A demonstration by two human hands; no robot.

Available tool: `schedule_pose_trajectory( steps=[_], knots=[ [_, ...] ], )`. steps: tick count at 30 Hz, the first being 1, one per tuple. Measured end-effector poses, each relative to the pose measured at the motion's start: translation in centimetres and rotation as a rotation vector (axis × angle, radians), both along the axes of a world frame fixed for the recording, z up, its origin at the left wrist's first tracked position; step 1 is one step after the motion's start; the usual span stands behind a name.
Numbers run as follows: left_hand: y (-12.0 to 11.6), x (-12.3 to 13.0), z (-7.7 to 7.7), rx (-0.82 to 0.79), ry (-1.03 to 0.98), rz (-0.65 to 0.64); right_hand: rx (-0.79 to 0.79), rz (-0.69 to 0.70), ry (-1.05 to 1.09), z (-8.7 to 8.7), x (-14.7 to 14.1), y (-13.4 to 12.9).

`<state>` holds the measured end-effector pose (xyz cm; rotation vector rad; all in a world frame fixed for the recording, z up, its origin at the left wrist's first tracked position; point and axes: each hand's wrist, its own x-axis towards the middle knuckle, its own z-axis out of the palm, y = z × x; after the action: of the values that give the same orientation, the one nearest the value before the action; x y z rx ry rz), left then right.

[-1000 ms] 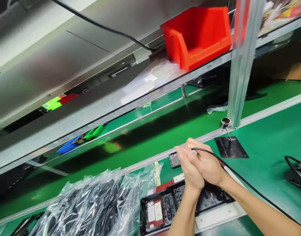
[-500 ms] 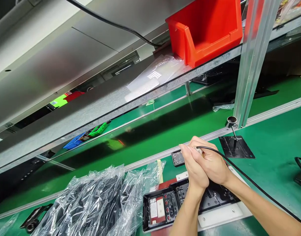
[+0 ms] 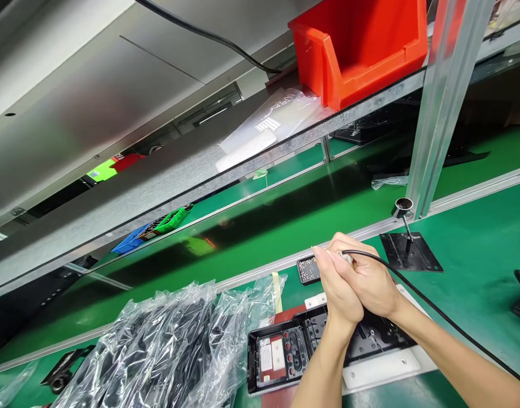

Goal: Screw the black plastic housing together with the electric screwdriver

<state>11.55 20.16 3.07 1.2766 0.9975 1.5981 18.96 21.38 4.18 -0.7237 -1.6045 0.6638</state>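
Note:
Both my hands are wrapped together round an upright corded electric screwdriver (image 3: 347,258). Only its top end and black cable show; the body and tip are hidden. My left hand (image 3: 338,290) is closed on the near left side, and my right hand (image 3: 372,280) closes over it from the right. Beneath them lies a black plastic housing (image 3: 300,357), set in a white and reddish-brown fixture (image 3: 381,368). My forearms cover its middle. Just beyond my left hand is a small black tray of screws (image 3: 306,269).
Clear plastic bags of black parts (image 3: 166,345) lie left of the housing. A black stand with a ring holder (image 3: 406,243) is at the right, beside a metal post (image 3: 444,113). Overhead, a shelf carries a red bin (image 3: 366,73) and flat plastic bags (image 3: 268,127).
My hands keep the same grip over the housing. The view has shifted slightly; otherwise little differs.

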Motion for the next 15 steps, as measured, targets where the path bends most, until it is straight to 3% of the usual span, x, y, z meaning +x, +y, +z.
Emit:
schedule_pose_trajectory(
  steps=[6, 15],
  knots=[
    [0.07, -0.15, -0.43, 0.012, 0.021, -0.024, -0.002, -0.005, 0.003, -0.11, 0.17, -0.03],
    [-0.05, -0.05, 0.25, 0.025, 0.007, 0.000, -0.002, 0.010, 0.007, 0.01, 0.06, -0.15]
  ],
)
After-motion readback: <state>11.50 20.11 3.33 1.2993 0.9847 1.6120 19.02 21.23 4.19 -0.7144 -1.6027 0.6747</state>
